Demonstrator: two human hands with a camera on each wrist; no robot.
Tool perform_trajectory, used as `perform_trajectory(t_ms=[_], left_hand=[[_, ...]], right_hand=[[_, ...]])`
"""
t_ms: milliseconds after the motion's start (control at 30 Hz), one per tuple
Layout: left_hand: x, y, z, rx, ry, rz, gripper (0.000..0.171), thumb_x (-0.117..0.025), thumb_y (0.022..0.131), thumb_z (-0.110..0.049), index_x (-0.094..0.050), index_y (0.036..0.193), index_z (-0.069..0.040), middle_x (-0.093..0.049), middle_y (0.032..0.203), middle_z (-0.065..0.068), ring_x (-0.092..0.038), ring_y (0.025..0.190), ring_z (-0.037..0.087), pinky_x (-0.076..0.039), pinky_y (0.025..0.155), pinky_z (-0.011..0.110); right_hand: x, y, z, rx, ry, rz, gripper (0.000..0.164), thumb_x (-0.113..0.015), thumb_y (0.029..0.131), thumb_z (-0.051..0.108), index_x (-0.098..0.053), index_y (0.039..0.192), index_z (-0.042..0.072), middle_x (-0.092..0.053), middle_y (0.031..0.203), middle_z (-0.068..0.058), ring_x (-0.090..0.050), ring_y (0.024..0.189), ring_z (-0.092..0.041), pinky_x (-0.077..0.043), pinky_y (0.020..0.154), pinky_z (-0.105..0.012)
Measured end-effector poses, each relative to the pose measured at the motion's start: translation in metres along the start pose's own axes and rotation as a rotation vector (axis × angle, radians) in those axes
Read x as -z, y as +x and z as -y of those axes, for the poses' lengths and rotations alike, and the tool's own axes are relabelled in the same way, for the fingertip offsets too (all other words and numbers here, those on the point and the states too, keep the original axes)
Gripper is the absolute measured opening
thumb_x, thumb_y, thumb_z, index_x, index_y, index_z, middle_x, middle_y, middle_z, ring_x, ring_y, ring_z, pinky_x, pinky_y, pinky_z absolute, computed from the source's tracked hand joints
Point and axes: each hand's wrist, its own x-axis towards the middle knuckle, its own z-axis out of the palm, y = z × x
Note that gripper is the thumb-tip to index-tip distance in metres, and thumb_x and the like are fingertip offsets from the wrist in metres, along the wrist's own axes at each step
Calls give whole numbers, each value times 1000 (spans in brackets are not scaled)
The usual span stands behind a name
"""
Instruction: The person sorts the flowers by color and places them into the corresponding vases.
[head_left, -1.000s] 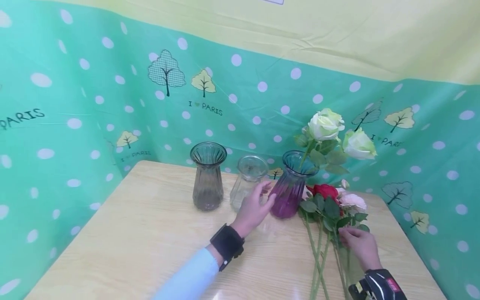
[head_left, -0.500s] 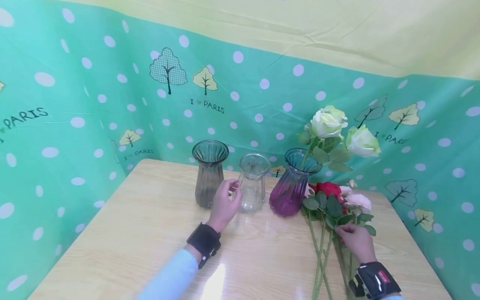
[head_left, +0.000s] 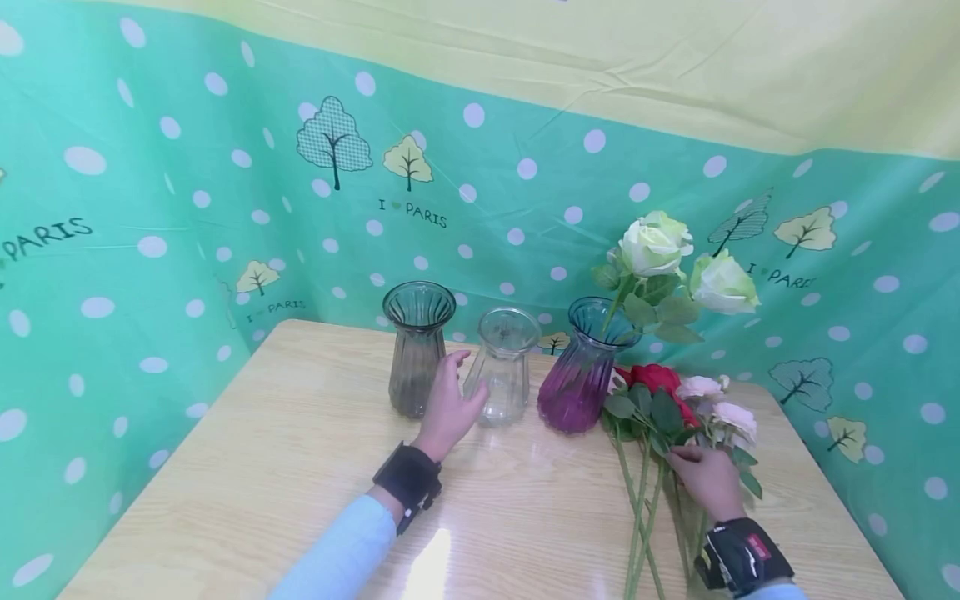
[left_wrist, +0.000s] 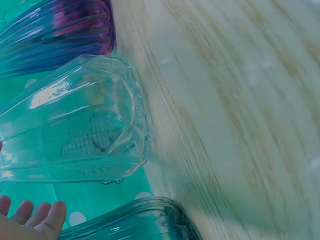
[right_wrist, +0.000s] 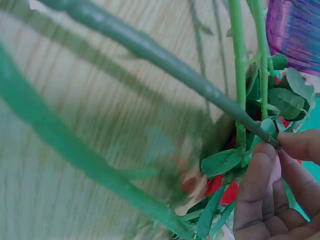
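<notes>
- A green curtain (head_left: 525, 200) with pale dots, printed trees and a yellow upper band fills the top of the head view and both sides.
- A light wooden table (head_left: 247, 467) spreads across the lower part, from lower left to lower right.
- A dark grey glass vase (head_left: 417, 367) stands upright near the centre, leftmost of three.
- A purple vase (head_left: 573, 387), bluish toward its rim, stands right of centre, just beside the lying flowers.
- The clear vase (head_left: 510, 375), a little shorter, stands between those two.
- White roses (head_left: 655, 244) with green leaves rise from the purple vase's mouth and lean toward the right of the frame.
- The left hand (head_left: 448, 411), at the centre, has its fingers loosely extended and grips nothing; it sits in front of the grey vase and beside the clear one, though whether the thumb touches the clear glass is hard to make out.
- The right hand (head_left: 707, 479), at lower right, pinches a dark green stem (right_wrist: 185, 80) between thumb and fingers; the right wrist view shows that stem running from upper left down to the fingertips.
- Pink flowers (head_left: 735, 419) lie just above that hand.
- A red rose (head_left: 654, 380) lies left of them.
</notes>
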Motion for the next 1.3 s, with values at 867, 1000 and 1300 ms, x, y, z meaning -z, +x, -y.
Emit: perform_trajectory(t_ms=[867, 1000, 1300], left_hand=[[-8, 8, 0, 56, 30, 130, 85, -69, 83, -36, -23, 147, -5, -30, 150, 20, -33, 136, 36, -30, 112, 52], [-10, 8, 0, 48, 26, 130, 84, -70, 83, -33, -24, 146, -2, -31, 149, 22, -33, 136, 37, -30, 111, 53], [-12, 9, 0, 53, 40, 144, 82, -69, 84, -32, -24, 146, -2, -32, 149, 20, -33, 136, 35, -31, 112, 51]], right_hand=[[12, -6, 5, -56, 117, -24, 35, -53, 94, 18, -60, 117, -8, -65, 101, -26, -61, 66, -13, -48, 53, -25], [18, -11, -1, -90, 106, -23, 39, -53, 95, 23, -58, 120, -6, -64, 106, -26, -61, 69, -12, -50, 56, -25], [33, -23, -6, -160, 129, 15, 47, -51, 96, 33, -55, 126, -3, -60, 118, -26, -58, 75, -3, -52, 62, -23]])
